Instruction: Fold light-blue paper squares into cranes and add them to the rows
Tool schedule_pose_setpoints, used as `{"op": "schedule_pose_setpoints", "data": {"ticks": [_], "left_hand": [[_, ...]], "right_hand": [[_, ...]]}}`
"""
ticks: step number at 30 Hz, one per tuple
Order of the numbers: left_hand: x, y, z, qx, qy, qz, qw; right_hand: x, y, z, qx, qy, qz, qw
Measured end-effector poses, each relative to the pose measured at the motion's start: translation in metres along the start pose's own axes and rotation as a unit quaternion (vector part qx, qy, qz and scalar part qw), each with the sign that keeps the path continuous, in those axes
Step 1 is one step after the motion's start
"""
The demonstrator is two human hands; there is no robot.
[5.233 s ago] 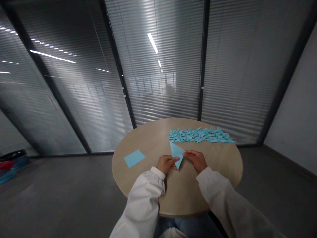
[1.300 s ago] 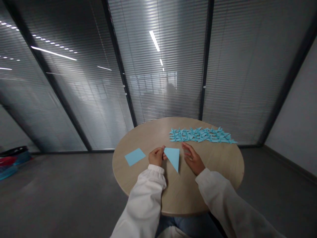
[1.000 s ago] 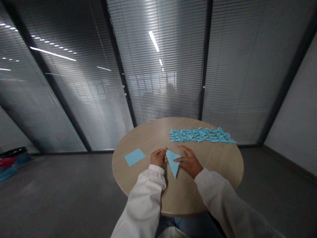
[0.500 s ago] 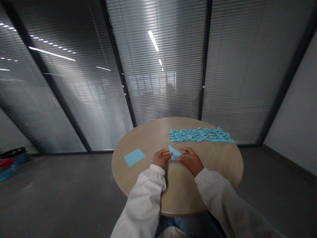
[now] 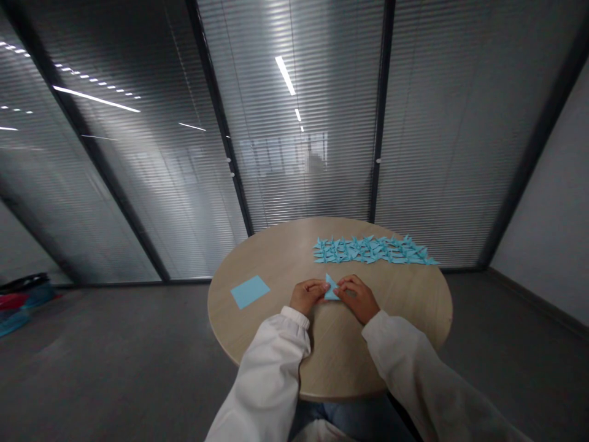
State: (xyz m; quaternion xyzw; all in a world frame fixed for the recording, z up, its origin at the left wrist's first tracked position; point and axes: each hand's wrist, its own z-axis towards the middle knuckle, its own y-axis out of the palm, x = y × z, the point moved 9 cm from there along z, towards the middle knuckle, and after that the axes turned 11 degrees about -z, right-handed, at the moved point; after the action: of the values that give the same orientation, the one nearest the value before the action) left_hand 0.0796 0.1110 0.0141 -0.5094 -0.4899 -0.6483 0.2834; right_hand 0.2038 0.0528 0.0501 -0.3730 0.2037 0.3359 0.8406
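Observation:
Between my two hands is a small folded piece of light blue paper (image 5: pixel 330 290), its pointed tip facing away from me. My left hand (image 5: pixel 307 296) pinches its left side, thumb and fingers closed on it. From the other side, my right hand (image 5: pixel 358 298) grips the paper's right edge between thumb and fingers. Parts of the paper are hidden under the fingertips. Farther back lie several folded blue paper cranes (image 5: pixel 372 250) in packed rows. Left of my hands, a flat blue paper sheet (image 5: pixel 250 291) rests on the table.
The round wooden table (image 5: pixel 340 362) stands before me, its near edge close to my lap. Behind it are glass panels with blinds (image 5: pixel 308 184). A dark-rimmed bin or bag (image 5: pixel 27 288) and a red and blue item (image 5: pixel 13 313) are on the floor at far left.
The paper between my hands has gone from a wider triangle to a smaller, narrower shape. My left hand has shifted slightly right, closer to my right hand.

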Motion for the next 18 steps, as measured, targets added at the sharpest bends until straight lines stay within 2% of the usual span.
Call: {"op": "schedule_pose_setpoints", "data": {"ticks": [11, 15, 18], "left_hand": [[0.005, 0.003, -0.003, 0.002, 0.012, 0.021, 1.0], [0.013, 0.004, -0.004, -0.008, 0.054, 0.074, 0.996], [0.02, 0.006, -0.005, -0.017, 0.1, 0.143, 0.984]], "right_hand": [[-0.001, 0.002, 0.0, -0.006, -0.001, 0.006, 1.0], [0.0, 0.003, 0.0, -0.004, -0.003, 0.0, 1.0], [0.0, -0.002, 0.001, 0.021, 0.004, -0.01, 1.0]]}}
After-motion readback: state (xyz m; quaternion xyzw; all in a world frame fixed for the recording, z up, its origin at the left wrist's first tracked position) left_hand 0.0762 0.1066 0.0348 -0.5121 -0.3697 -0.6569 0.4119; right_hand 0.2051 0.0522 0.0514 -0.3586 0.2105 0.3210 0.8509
